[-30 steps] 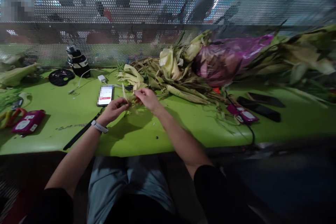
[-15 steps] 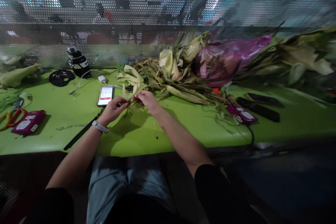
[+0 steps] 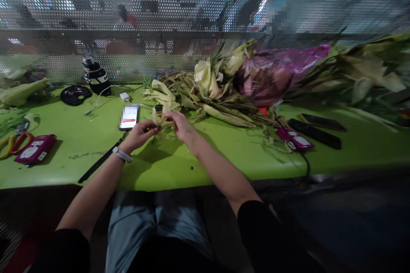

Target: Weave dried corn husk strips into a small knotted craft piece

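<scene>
A small pale corn husk piece [image 3: 160, 121] is pinched between my two hands above the green table [image 3: 224, 153]. My left hand [image 3: 142, 132] is closed on its left side, with a white band around the wrist. From the right, my right hand [image 3: 179, 123] grips the husk with thumb and forefinger. Its strips fan up and down between the fingers, and the fingertips partly cover it. Just behind my hands lies a heap of corn husks [image 3: 195, 91], some pale yellow, some dried brown. A phone [image 3: 129, 117] with a lit screen rests beside my left hand.
A black strap [image 3: 102, 160] lies left of my forearm. Further left are a purple box [image 3: 35, 149], scissors [image 3: 21, 141] and a dark bottle [image 3: 95, 76]. Rightward are a pink plastic bag [image 3: 265, 74], another purple box [image 3: 297, 140] and a black long object [image 3: 315, 133]. A perforated metal screen [image 3: 179, 17] stands behind.
The husk piece between my hands has spread wider, with more strips showing. My left hand has shifted slightly right, and my right fingers have turned a little. Other things stay put.
</scene>
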Motion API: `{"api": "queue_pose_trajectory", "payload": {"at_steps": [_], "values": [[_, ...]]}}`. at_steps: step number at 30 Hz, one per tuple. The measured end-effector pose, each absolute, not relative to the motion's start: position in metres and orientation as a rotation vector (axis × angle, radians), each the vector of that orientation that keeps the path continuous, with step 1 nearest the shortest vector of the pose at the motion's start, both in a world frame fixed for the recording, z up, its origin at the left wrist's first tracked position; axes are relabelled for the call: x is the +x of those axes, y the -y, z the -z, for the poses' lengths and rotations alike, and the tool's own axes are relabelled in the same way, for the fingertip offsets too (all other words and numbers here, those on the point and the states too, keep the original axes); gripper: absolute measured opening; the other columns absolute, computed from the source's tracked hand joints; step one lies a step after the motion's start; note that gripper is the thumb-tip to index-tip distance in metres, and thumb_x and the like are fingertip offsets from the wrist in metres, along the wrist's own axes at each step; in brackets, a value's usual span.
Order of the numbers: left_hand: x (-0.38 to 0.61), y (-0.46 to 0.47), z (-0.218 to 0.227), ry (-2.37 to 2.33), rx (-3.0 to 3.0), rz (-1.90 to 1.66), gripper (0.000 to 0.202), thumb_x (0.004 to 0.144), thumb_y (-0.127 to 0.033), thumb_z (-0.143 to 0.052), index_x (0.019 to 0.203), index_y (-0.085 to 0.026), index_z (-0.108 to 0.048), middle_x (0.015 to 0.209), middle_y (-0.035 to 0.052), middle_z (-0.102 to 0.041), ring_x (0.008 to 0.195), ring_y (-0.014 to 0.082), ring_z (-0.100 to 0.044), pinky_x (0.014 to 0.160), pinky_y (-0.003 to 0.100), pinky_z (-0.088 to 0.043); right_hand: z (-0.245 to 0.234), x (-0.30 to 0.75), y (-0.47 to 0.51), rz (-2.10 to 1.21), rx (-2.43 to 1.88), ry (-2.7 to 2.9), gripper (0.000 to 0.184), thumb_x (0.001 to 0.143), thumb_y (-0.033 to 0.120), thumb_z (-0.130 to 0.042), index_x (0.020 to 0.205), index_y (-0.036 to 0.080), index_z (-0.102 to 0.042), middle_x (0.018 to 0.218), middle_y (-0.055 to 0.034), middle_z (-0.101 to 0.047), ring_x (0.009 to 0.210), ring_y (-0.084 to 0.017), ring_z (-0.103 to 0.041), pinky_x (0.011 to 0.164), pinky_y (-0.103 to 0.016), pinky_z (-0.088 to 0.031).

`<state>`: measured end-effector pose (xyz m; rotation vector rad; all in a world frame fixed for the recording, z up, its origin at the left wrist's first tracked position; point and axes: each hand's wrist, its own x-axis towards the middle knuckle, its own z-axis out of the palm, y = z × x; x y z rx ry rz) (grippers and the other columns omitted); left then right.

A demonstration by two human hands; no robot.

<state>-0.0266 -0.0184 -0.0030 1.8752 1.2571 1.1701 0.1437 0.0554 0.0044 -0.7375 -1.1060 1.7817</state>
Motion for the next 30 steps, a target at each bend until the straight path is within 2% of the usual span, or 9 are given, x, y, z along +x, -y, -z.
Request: {"api": "queue_pose_trajectory", "payload": {"at_steps": [4, 7, 12, 15, 19, 24, 30], "values": [[-0.027, 0.019, 0.001, -1.312, 1.69, -1.143, 0.03, 0.079, -0.044, -0.069, 0.087, -0.015, -0.07, 0.078, 0.0039, -0.067, 0.069, 0.0132, -0.057, 0.066, 0.027, -0.046, -0.007, 0.145, -0.061, -1.73, -0.657, 1.053, 0.029, 0.071, 0.046, -0.072, 0.082, 0.023, -0.059, 0.068, -0.0008, -0.067, 0.07, -0.018, -0.065, 0.062, -0.029, -0.051], [-0.025, 0.021, -0.003, -1.343, 1.578, -1.113, 0.035, 0.074, -0.048, -0.073, 0.084, -0.015, -0.07, 0.071, 0.0023, -0.066, 0.065, 0.0119, -0.055, 0.063, 0.026, -0.045, -0.01, 0.148, -0.066, -1.655, -0.578, 1.009, 0.032, 0.078, 0.053, -0.068, 0.084, 0.025, -0.056, 0.066, 0.0004, -0.065, 0.071, -0.018, -0.065, 0.061, -0.03, -0.051], [-0.024, 0.02, -0.001, -1.323, 1.423, -1.113, 0.037, 0.068, -0.047, -0.078, 0.081, -0.014, -0.07, 0.071, 0.0022, -0.066, 0.063, 0.011, -0.054, 0.061, 0.025, -0.043, -0.018, 0.156, -0.055, -1.573, -0.509, 1.25, 0.037, 0.08, 0.057, -0.068, 0.077, 0.023, -0.054, 0.059, 0.0053, -0.052, 0.054, -0.011, -0.051, 0.058, -0.026, -0.046], [-0.026, 0.017, 0.004, -1.322, 1.425, -1.1, 0.035, 0.069, -0.044, -0.077, 0.084, -0.013, -0.07, 0.073, 0.0031, -0.067, 0.065, 0.0114, -0.056, 0.063, 0.026, -0.043, -0.024, 0.161, -0.042, -1.473, -0.506, 1.666, 0.037, 0.075, 0.054, -0.074, 0.076, 0.019, -0.061, 0.061, 0.0046, -0.052, 0.055, -0.009, -0.044, 0.055, -0.024, -0.038], [-0.03, 0.014, 0.008, -1.364, 1.597, -1.081, 0.028, 0.074, -0.039, -0.073, 0.086, -0.014, -0.071, 0.08, 0.0056, -0.07, 0.071, 0.0144, -0.059, 0.068, 0.029, -0.046, -0.029, 0.164, -0.033, -1.283, -0.597, 2.031, 0.034, 0.074, 0.049, -0.074, 0.081, 0.016, -0.069, 0.071, 0.0005, -0.062, 0.065, -0.011, -0.05, 0.061, -0.024, -0.038], [-0.03, 0.013, 0.01, -1.417, 1.832, -1.11, 0.018, 0.077, -0.031, -0.07, 0.086, -0.015, -0.07, 0.083, 0.0058, -0.069, 0.076, 0.0158, -0.061, 0.07, 0.029, -0.048, -0.024, 0.162, -0.038, -1.056, -0.682, 2.185, 0.025, 0.081, 0.041, -0.065, 0.078, 0.017, -0.072, 0.079, -0.0032, -0.069, 0.074, -0.015, -0.058, 0.072, -0.027, -0.041], [-0.027, 0.016, 0.008, -1.351, 1.885, -1.103, 0.019, 0.079, -0.03, -0.069, 0.09, -0.016, -0.069, 0.086, 0.0058, -0.067, 0.078, 0.0154, -0.061, 0.071, 0.029, -0.049, -0.02, 0.162, -0.044, -0.989, -0.752, 2.215, 0.024, 0.081, 0.039, -0.065, 0.079, 0.017, -0.074, 0.077, -0.0029, -0.07, 0.072, -0.016, -0.058, 0.069, -0.027, -0.039]]}}
